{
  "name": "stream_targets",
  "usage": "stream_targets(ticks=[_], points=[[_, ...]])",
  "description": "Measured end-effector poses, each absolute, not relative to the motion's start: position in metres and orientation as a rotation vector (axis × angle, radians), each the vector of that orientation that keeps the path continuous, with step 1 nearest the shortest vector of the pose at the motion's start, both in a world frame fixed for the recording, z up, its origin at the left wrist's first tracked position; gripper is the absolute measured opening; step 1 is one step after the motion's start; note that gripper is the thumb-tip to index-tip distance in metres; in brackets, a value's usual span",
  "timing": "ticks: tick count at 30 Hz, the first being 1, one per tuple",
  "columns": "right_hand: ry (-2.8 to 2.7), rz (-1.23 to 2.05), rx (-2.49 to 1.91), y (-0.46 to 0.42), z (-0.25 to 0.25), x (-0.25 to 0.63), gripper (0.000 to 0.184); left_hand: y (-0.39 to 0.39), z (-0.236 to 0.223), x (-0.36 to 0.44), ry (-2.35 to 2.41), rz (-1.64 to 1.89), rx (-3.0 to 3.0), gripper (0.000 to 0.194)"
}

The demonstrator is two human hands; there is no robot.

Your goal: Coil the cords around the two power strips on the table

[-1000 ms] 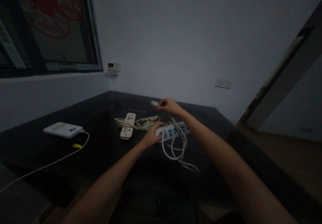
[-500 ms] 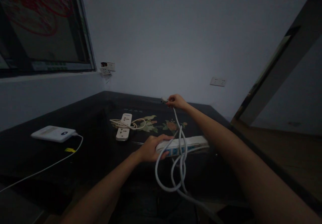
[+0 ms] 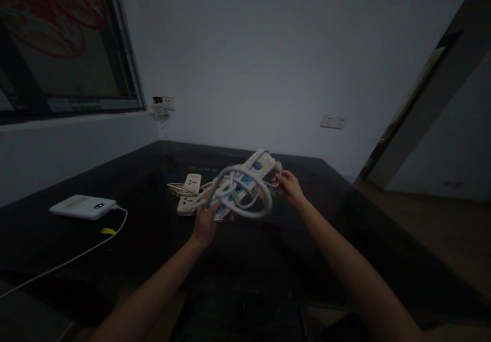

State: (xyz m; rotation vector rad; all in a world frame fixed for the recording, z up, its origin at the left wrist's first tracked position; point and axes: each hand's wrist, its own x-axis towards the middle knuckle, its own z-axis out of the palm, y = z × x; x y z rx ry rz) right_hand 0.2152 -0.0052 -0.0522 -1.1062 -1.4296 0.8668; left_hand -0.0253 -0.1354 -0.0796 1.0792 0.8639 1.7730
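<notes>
My left hand [image 3: 205,224] is closed around the near end of a white power strip [image 3: 269,161] with blue sockets, raised over the black table and tilted up toward the right. Its thick white cord [image 3: 264,206] hangs in loose loops across the strip's face, hiding part of the sockets. Beside the strip's far end, my right hand [image 3: 289,186] pinches the cord's plug [image 3: 279,167] in its fingertips. Behind my left hand, a second, smaller power strip [image 3: 194,180] lies on the table with a cream cord bundled around it.
A white power bank [image 3: 82,206] with a thin cable [image 3: 88,250] lies at the left of the black table [image 3: 307,260], near a yellow tag [image 3: 108,231]. Wall sockets [image 3: 332,122] are on the back wall; another socket [image 3: 160,109] hangs loose at the corner.
The held strip has swung from lying nearly level to slanting up and away, and moved left. My right hand has drawn the plug nearer, and the hanging cord loops have lifted onto the strip.
</notes>
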Motion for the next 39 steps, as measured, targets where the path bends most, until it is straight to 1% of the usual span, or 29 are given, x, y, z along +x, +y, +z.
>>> stream_targets(ticks=[3,6,9,11,13,16,21,25,27,29,32,36,39], points=[[-1.310,0.883,-1.023,-0.039,-0.060,0.227,0.043,-0.121,-0.078,-0.031,0.859,1.839,1.101,0.038],[-1.259,0.868,-0.934,-0.078,-0.058,0.236,0.037,-0.110,-0.082,-0.035,0.961,1.795,1.102,0.037],[-1.508,0.660,-0.978,-0.120,-0.050,0.239,0.022,-0.104,-0.086,-0.031,1.054,1.729,1.120,0.038],[-1.703,0.462,-0.983,-0.143,-0.045,0.236,0.013,-0.103,-0.087,-0.026,1.081,1.675,1.158,0.037],[-1.858,0.272,-0.905,-0.158,-0.039,0.229,0.008,-0.102,-0.088,-0.021,1.083,1.605,1.209,0.038],[-1.917,0.108,-0.812,-0.162,-0.030,0.215,0.007,-0.102,-0.092,-0.018,1.076,1.527,1.296,0.040],[-1.776,0.045,-0.872,-0.141,-0.015,0.193,0.011,-0.102,-0.103,-0.021,1.106,1.517,1.401,0.042],[-1.623,-0.267,-0.857,-0.129,-0.005,0.186,0.011,-0.102,-0.104,-0.023,1.050,1.512,1.296,0.042],[-1.625,-0.340,-0.849,-0.127,0.000,0.185,0.009,-0.101,-0.102,-0.023,1.041,1.525,1.266,0.041],[-1.666,-0.333,-0.816,-0.125,0.005,0.185,0.008,-0.102,-0.100,-0.024,1.054,1.536,1.283,0.040],[-1.686,-0.214,-0.793,-0.116,0.010,0.184,0.010,-0.103,-0.100,-0.024,1.093,1.547,1.361,0.041],[-1.698,0.036,-0.840,-0.102,0.007,0.187,0.017,-0.102,-0.105,-0.026,1.195,1.613,1.479,0.041],[-1.836,0.110,-0.921,-0.096,-0.001,0.192,0.022,-0.098,-0.110,-0.030,1.272,1.671,1.550,0.043]])
